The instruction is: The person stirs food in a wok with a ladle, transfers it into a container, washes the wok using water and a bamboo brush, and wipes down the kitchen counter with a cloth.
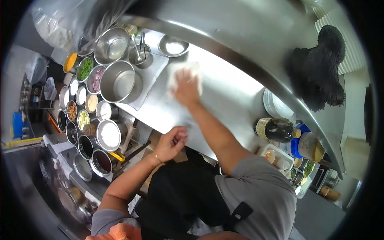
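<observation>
My right hand (186, 87) lies flat with its fingers spread on a white cloth (195, 72), pressing it against the steel counter (224, 86). Part of the cloth is hidden under the palm, and its edges look slightly blurred. Nearer my body, my left hand (170, 145) hovers by the counter's front edge, its fingers curled in. Nothing shows between those fingers. Just beyond the cloth stands a shallow steel bowl (173, 45). To its left are a large empty steel pot (120, 82) and a small pot (141, 56) with utensils in it.
Several containers of chopped food and liquids crowd the left, including sliced red onion (96, 79) and chopped greens (85, 69). On the right are stacked plates (276, 104), a dark bottle (278, 130) and a food tray (280, 164). A steel shelf (248, 52) overhangs the counter.
</observation>
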The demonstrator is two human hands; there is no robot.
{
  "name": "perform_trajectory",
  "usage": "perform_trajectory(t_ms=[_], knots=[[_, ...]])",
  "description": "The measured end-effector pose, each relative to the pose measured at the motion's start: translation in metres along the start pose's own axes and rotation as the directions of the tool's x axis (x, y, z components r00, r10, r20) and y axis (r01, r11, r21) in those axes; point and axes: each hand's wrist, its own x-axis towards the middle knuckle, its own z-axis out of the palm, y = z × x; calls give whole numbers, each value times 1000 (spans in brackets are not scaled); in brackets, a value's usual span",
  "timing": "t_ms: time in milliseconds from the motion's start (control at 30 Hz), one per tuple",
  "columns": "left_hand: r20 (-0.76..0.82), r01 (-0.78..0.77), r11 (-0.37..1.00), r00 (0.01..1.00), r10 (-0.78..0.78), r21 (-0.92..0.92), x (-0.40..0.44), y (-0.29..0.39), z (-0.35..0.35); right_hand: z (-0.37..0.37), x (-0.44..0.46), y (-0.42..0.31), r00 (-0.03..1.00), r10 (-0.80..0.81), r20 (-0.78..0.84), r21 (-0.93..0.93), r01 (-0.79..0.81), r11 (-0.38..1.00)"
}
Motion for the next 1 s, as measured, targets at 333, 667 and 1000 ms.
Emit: perform_trajectory(t_ms=[333, 667, 1000], knots=[[-210, 145, 972, 961, -183, -184, -91, -40, -14, 9, 8, 187, 842, 539, -22, -12, -539, 842], [-100, 61, 996, 993, -66, -58, -121, -13, -29, 21, -134, -49, 904, -394, -168, 291, 427, 856], [-150, -73, 987, 987, 51, -146, -224, -45, -65, 18, -192, 28, 648, 753, -111, 38, -755, 655]])
